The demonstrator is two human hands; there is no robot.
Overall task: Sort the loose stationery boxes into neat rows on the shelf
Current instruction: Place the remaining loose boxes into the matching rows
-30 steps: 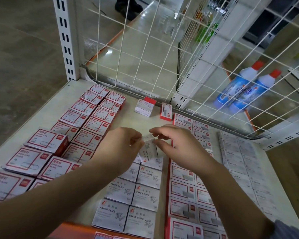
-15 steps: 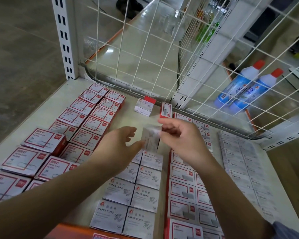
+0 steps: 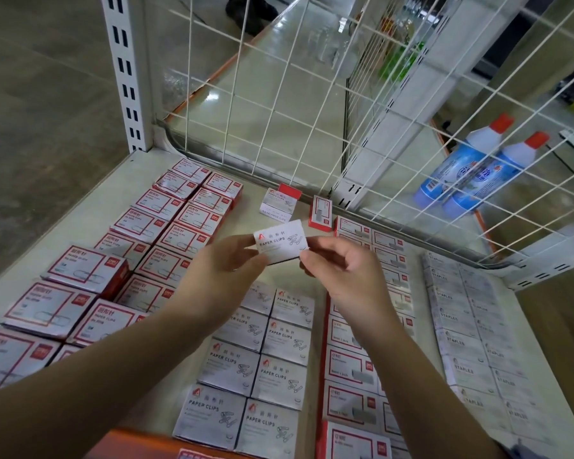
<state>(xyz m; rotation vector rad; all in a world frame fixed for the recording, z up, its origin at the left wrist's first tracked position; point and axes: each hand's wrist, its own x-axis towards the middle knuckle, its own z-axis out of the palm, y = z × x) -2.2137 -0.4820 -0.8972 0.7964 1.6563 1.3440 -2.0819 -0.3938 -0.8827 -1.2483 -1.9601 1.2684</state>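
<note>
- Both hands are raised over the middle of the shelf, sharing one small paper-clip box (image 3: pixel 280 242). The left hand (image 3: pixel 224 276) pinches its left end and the right hand (image 3: pixel 342 270) pinches its right end, so neither is free.
- The box is held clear of the shelf (image 3: pixel 90 213), printed face up and level towards the camera. This is probably so that the label can be read and matched to a row before it goes down.
- Directly below the hands runs the white paper-clip row (image 3: pixel 262 369), two boxes wide, flat and edge to edge, bearing the same print as the held box. I judge that the box belongs at the far end of this row, where bare shelf shows just beyond the hands.
- To the left lie the red-bordered boxes (image 3: pixel 179 220) in their own double row, with larger ones of the same look nearer the camera. On the right sit a row of red-edged boxes (image 3: pixel 348 369) and, further right, the pale staples boxes (image 3: pixel 471 326). Each kind has its own lane, which explains the spacing.
- Two strays are still out of line near the wire grid (image 3: pixel 279 94): a tilted box with a red end (image 3: pixel 280 202) and a small red box standing on edge (image 3: pixel 320 212). They are apart from every row, and their print is too small for me to say for certain which lane each belongs in.
- Behind the grid, two blue bottles (image 3: pixel 471 173) lie on another shelf and are no part of this job.
</note>
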